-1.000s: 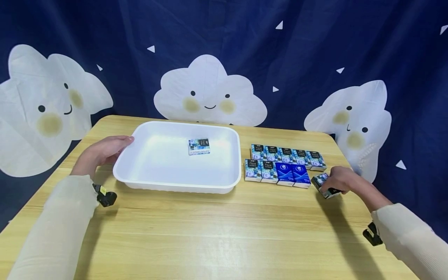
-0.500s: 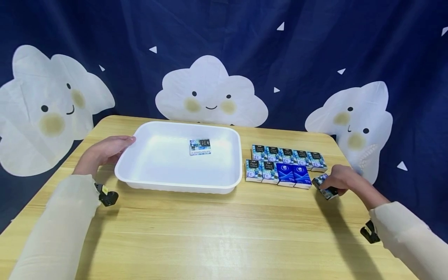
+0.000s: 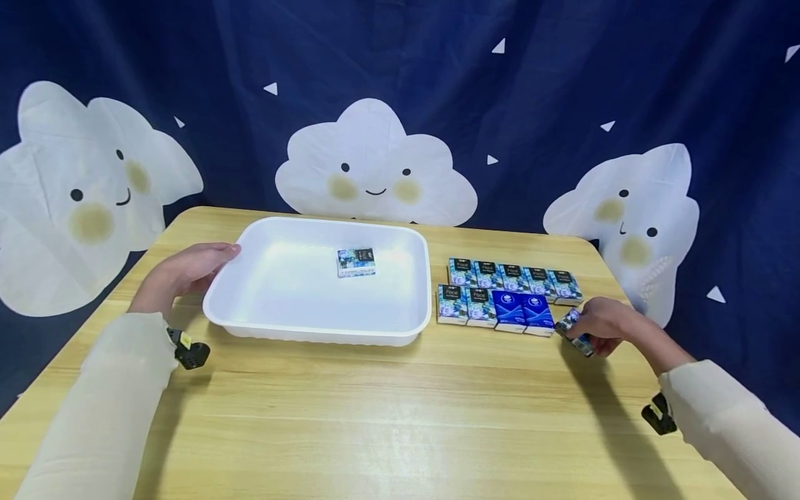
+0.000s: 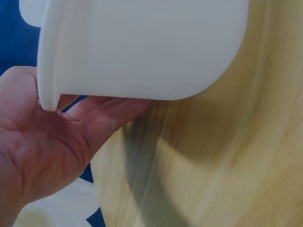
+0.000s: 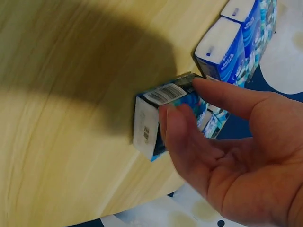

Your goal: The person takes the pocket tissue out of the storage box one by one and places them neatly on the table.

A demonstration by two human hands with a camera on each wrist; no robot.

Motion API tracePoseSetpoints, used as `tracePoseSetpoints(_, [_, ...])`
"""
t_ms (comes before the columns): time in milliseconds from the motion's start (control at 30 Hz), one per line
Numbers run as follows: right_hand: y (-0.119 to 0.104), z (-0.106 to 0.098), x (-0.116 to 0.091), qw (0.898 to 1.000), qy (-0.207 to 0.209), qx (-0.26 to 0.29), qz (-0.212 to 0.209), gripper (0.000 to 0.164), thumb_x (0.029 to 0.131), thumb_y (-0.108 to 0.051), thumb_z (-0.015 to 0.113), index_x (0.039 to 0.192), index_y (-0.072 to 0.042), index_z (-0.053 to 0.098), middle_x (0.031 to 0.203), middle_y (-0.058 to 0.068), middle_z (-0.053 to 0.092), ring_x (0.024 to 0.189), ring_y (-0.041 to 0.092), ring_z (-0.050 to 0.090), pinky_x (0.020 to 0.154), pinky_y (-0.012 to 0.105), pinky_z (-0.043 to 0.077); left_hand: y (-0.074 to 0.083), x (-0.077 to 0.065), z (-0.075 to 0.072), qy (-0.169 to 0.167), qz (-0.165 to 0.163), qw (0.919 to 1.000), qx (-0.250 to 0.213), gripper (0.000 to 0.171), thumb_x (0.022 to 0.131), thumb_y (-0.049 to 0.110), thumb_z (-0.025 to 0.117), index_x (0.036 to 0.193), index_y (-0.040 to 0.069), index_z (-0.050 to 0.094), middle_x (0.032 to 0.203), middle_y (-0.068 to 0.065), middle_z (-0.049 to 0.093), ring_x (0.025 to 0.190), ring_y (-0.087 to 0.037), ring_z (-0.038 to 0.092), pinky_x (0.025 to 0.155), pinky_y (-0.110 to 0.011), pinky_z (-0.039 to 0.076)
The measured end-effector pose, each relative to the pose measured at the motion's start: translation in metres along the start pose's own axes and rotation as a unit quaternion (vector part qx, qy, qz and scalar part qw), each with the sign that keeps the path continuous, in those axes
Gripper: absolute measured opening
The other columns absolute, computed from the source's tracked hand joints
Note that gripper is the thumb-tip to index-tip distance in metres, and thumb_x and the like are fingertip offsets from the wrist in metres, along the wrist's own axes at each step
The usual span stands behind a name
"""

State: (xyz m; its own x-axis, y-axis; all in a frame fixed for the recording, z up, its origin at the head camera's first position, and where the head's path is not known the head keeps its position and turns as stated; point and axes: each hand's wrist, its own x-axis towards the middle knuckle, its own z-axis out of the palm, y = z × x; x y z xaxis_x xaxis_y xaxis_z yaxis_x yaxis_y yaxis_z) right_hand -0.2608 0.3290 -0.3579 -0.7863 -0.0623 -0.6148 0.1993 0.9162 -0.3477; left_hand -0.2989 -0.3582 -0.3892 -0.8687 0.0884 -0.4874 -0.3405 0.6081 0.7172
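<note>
My left hand (image 3: 190, 267) grips the left end of a white plastic tray (image 3: 287, 292), thumb at the rim. In the left wrist view its fingers run along the outside of the tray wall (image 4: 156, 52). One flower-patterned tissue pack (image 3: 355, 263) lies inside the tray, toward the back. At the right of the table, my right hand (image 3: 607, 321) pinches another tissue pack (image 3: 569, 322) between thumb and fingers. The right wrist view shows this pack (image 5: 146, 125) tilted, with its barcode side and white end showing; the hand covers part of it.
Two rows of tissue packs (image 3: 512, 278) stand between the tray and my right hand. The front row includes two plain blue packs (image 3: 523, 311) at its right end. A dark blue cloud-print curtain (image 3: 400, 55) hangs behind the wooden table (image 3: 375, 417).
My right fingers have shifted on the pack, which now looks tipped more onto its side, with fingers showing at its near right. The left hand and tray stay put.
</note>
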Motion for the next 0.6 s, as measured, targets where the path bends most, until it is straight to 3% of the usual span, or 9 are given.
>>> tracePoseSetpoints(100, [0.002, 0.002, 0.000, 1.000, 0.006, 0.015, -0.012, 0.042, 0.089, -0.011, 0.064, 0.115, 0.019, 0.050, 0.072, 0.012, 0.065, 0.060, 0.020, 0.067, 0.064, 0.039, 0.061, 0.000, 0.000, 0.000, 0.000, 0.002, 1.0000, -0.003, 0.079, 0.108, 0.057, 0.023, 0.162, 0.002, 0.005, 0.152, -0.026, 0.037, 0.122, -0.030, 0.055, 0.091, -0.033, 0.055])
tracePoseSetpoints(200, [0.002, 0.002, -0.001, 1.000, 0.008, 0.012, -0.016, 0.065, 0.084, -0.005, 0.062, 0.136, 0.023, 0.033, 0.072, 0.011, 0.062, 0.060, 0.020, 0.065, 0.062, 0.039, 0.061, 0.000, -0.001, 0.001, -0.001, 0.002, 1.0000, -0.005, 0.079, 0.108, 0.056, 0.024, 0.162, 0.002, 0.005, 0.152, -0.026, 0.037, 0.121, -0.029, 0.056, 0.090, -0.033, 0.055])
tracePoseSetpoints(367, [-0.003, 0.000, -0.008, 0.999, -0.033, 0.015, 0.013, 0.084, 0.082, -0.003, 0.061, 0.152, 0.012, 0.017, 0.061, -0.001, 0.043, 0.054, 0.013, 0.041, 0.059, 0.035, 0.054, 0.001, -0.002, 0.001, 0.000, 0.000, 1.0000, -0.005, 0.079, 0.108, 0.056, 0.022, 0.162, 0.001, 0.004, 0.153, -0.027, 0.035, 0.123, -0.030, 0.054, 0.091, -0.033, 0.055])
tracePoseSetpoints(500, [-0.008, -0.001, -0.011, 0.997, -0.072, 0.003, 0.039, 0.089, 0.089, -0.013, 0.062, 0.158, 0.005, 0.009, 0.060, -0.006, 0.028, 0.053, 0.009, 0.024, 0.061, 0.038, 0.055, 0.002, -0.002, 0.001, 0.000, 0.003, 1.0000, -0.004, 0.079, 0.108, 0.055, 0.022, 0.162, 0.000, 0.004, 0.153, -0.027, 0.035, 0.122, -0.029, 0.054, 0.090, -0.032, 0.055])
tracePoseSetpoints(533, [-0.009, -0.001, -0.011, 0.996, -0.074, -0.005, 0.039, 0.087, 0.091, -0.016, 0.062, 0.158, 0.004, 0.010, 0.062, -0.004, 0.031, 0.053, 0.009, 0.023, 0.063, 0.039, 0.056, 0.002, -0.002, 0.001, 0.000, 0.003, 1.0000, -0.005, 0.079, 0.108, 0.055, 0.022, 0.162, 0.000, 0.004, 0.152, -0.027, 0.036, 0.121, -0.029, 0.055, 0.090, -0.032, 0.055])
tracePoseSetpoints(600, [-0.011, -0.003, -0.011, 0.996, -0.074, -0.017, 0.039, 0.082, 0.095, -0.021, 0.061, 0.157, 0.003, 0.014, 0.075, 0.015, 0.050, 0.057, 0.018, 0.042, 0.067, 0.043, 0.059, 0.001, -0.002, 0.001, -0.001, 0.003, 1.0000, -0.005, 0.078, 0.108, 0.055, 0.022, 0.162, 0.000, 0.004, 0.153, -0.027, 0.035, 0.121, -0.029, 0.055, 0.090, -0.033, 0.055])
